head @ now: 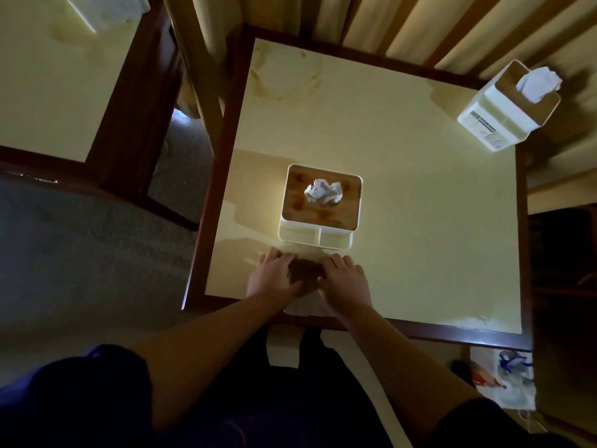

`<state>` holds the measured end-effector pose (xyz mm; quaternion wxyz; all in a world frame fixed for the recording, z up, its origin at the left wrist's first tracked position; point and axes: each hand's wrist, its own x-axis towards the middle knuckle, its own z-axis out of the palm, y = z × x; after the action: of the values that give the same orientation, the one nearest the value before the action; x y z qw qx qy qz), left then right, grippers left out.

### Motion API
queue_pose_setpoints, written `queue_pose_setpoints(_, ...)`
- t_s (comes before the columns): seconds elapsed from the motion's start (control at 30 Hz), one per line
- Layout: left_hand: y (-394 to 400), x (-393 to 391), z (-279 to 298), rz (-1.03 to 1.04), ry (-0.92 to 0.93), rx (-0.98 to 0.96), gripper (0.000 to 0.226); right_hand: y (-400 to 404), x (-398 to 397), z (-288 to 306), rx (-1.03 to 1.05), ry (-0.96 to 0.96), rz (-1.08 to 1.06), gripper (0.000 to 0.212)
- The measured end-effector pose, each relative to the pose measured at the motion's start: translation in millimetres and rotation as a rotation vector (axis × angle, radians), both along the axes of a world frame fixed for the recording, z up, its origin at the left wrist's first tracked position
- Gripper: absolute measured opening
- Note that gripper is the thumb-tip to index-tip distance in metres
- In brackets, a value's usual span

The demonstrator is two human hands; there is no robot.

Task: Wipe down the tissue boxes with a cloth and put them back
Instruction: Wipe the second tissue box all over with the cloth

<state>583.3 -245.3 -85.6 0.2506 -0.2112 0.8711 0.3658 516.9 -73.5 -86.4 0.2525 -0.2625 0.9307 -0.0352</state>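
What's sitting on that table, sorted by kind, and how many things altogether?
Tissue boxes: 2, one in the middle, one at the far right corner
Cloths: 1, dark, under both hands
Total: 3

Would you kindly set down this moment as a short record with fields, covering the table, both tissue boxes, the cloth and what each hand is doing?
table: cream top with dark wooden edge, stained in places
near tissue box: middle of table, wooden lid, tissue sticking up, front compartments toward the person
far tissue box: far right corner, tissue sticking up
cloth: dark cloth flat on table near front edge
left hand: rests on the cloth, fingers flat
right hand: rests on the cloth, fingers flat
wiping: neither box is touched
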Motion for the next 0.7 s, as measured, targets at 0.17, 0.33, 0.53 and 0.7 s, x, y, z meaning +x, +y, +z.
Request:
queue_pose_setpoints(0.17, 16, -1, -8, -0.132, 0.059, -0.158, 0.062, 10, 1, 13, 0.006, -0.102, -0.028, 0.023)
queue_pose_setpoints(0.33, 30, 0, 3, -0.058, 0.054, -0.030, 0.030, 44, -3, 30, -0.161, -0.150, 0.006, 0.024)
queue_pose_setpoints(0.53, 58, 7, 30, 0.120, 0.204, 0.128, 0.032, 98, -14, 53, -0.309, -0.134, -0.054, 0.020)
queue_pose_setpoints(0.7, 83, -2, 77, -0.074, 0.423, 0.007, 0.050, 136, -29, 65, -0.376, -0.265, -0.076, 0.054)
